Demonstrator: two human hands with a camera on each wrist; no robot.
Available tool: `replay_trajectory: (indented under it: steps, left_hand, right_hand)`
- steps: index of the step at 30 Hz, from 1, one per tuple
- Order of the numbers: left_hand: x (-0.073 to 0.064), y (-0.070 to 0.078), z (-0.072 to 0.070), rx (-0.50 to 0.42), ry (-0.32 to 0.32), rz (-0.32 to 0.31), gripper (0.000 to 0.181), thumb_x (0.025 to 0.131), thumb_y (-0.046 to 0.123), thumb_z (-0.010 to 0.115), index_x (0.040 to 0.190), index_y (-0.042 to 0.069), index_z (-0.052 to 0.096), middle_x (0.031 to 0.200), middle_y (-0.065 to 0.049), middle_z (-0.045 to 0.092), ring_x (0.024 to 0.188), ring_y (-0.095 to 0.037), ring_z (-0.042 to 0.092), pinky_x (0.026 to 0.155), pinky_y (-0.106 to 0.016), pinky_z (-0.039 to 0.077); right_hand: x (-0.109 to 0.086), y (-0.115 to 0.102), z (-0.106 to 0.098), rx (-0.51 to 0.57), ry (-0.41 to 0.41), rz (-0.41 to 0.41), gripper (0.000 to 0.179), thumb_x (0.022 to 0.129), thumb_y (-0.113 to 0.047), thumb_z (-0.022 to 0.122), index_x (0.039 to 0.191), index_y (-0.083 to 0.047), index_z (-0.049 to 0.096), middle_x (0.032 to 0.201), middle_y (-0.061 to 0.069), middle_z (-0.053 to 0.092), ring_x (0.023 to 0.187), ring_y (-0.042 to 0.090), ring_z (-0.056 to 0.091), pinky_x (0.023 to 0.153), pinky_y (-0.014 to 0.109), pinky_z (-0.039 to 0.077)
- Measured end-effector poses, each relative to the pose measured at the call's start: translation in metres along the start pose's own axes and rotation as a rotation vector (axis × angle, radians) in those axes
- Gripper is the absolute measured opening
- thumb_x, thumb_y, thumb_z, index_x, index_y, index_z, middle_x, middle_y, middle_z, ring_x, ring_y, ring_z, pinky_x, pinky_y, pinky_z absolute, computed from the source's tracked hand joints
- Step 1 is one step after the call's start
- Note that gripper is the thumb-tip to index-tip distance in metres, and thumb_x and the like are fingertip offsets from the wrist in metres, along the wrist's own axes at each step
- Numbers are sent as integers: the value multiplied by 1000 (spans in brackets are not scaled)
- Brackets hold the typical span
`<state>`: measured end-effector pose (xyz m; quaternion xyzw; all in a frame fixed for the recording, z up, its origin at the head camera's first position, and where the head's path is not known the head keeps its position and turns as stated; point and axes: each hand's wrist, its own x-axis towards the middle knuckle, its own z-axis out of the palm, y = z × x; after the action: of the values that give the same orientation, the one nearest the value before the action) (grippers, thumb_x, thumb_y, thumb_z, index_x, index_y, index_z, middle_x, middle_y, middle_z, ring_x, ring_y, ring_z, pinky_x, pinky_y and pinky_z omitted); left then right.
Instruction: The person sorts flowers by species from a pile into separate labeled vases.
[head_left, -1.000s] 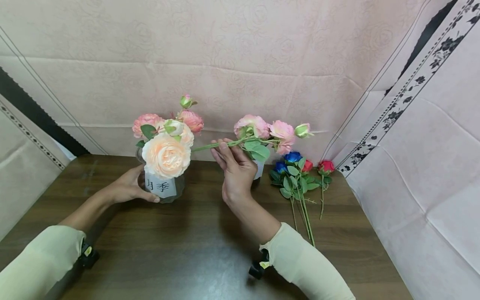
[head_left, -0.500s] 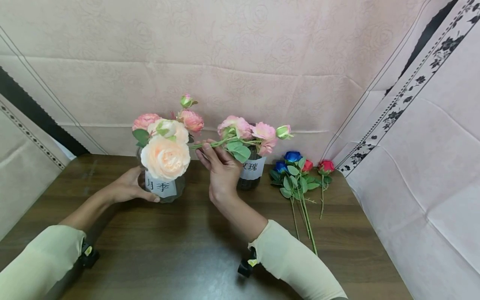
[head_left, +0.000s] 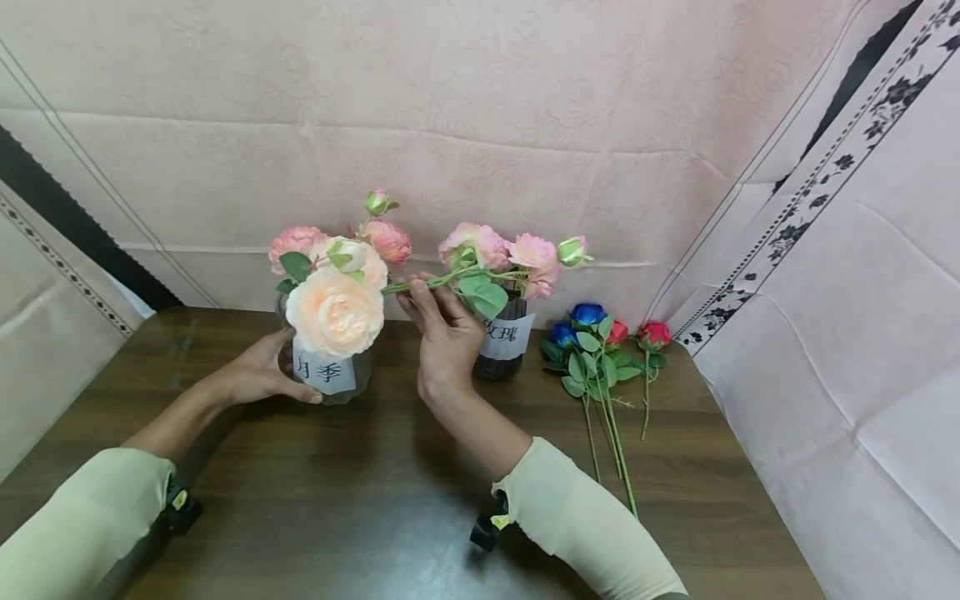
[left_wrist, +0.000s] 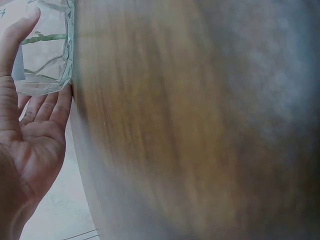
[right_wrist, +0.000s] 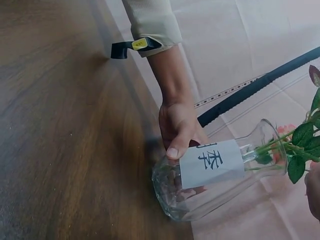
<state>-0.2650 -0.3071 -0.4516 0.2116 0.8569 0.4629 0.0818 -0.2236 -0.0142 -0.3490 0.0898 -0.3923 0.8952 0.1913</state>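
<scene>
While left hand (head_left: pixel 258 372) grips faceted glass vase (right_wrist: pixel 216 172) | right hand (head_left: pixel 452 343) pinches thin green stem (head_left: pixel 396 288)

Creased pale-pink sheeting (head_left: pixel 480 100) rises behind a brown wood-grain table (head_left: pixel 712 517) bearing a soft glare (head_left: pixel 390 504).

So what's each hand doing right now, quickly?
Left hand: closed around the vase.
Right hand: closed, pinching the stem of the light pink flowers.
</scene>
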Motion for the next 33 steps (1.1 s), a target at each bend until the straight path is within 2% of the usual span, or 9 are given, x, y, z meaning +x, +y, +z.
replay_trajectory:
  steps: [4, 8, 11, 17, 22, 24, 27, 31, 33]
  left_hand:
    - [-1, 0, 0, 21, 9, -18, 104, 81, 14, 102, 164, 2, 42, 137, -19, 73, 118, -23, 72, 98, -26, 60]
    - [-1, 0, 0, 25, 12, -25, 100, 81, 15, 103, 161, 1, 44, 133, -18, 75, 115, -20, 73, 97, -26, 60]
    - [-1, 0, 0, 21, 10, -24, 100, 81, 14, 103, 161, 1, 44, 134, -19, 74, 116, -21, 72, 97, -27, 60]
    - [0, 0, 0, 21, 13, -23, 103, 81, 14, 103, 163, 2, 42, 136, -19, 73, 119, -24, 71, 98, -26, 59]
    - [0, -1, 0, 6, 12, -21, 106, 81, 13, 103, 166, 2, 40, 138, -20, 72, 121, -23, 71, 99, -26, 60]
    - [0, -2, 0, -2, 10, -20, 106, 81, 12, 102, 166, 2, 39, 139, -20, 71, 120, -22, 71, 98, -26, 60]
    - [0, -2, 0, -6, 11, -21, 107, 81, 11, 102, 166, 2, 38, 140, -20, 71, 121, -19, 70, 98, -26, 60]
    - [-1, -1, 0, -10, 14, -22, 109, 80, 11, 103, 167, 2, 38, 141, -20, 70, 121, -20, 70, 98, -25, 60]
    - [-1, -1, 0, -13, 12, -22, 108, 80, 11, 102, 166, 1, 38, 142, -21, 70, 121, -20, 70, 99, -25, 60]
  right_hand:
    - [3, -1, -4, -18, 0, -40, 11, 104, 3, 76, 111, 0, 85, 101, 7, 86, 95, 15, 84, 99, 40, 69]
    - [5, -1, -7, -38, -15, -85, 13, 106, 3, 75, 115, 10, 80, 101, 3, 86, 98, 15, 84, 102, 42, 68]
    - [6, -2, -9, -47, -29, -123, 20, 106, 3, 74, 120, 17, 76, 104, 11, 86, 101, 19, 85, 103, 45, 68]
    - [7, -4, -13, -59, -34, -166, 15, 106, 3, 74, 118, 11, 79, 107, 13, 86, 105, 25, 85, 102, 46, 68]
    - [9, 0, -12, -50, -28, -155, 13, 105, 5, 74, 115, 11, 80, 103, 11, 86, 100, 20, 86, 100, 45, 68]
    - [8, 3, -9, -56, -28, -140, 15, 104, 6, 75, 116, 15, 79, 102, 13, 86, 97, 18, 85, 99, 43, 69]
    - [4, 8, -4, -76, -22, -108, 20, 103, 8, 75, 119, 22, 75, 102, 11, 87, 93, 13, 84, 97, 38, 69]
    - [0, 15, 2, -117, -15, -77, 24, 102, 9, 77, 122, 22, 75, 103, 5, 87, 94, 5, 82, 92, 29, 68]
    - [-2, 19, 4, -155, -25, -89, 23, 100, 10, 78, 121, 20, 76, 106, 12, 87, 94, 3, 80, 90, 27, 68]
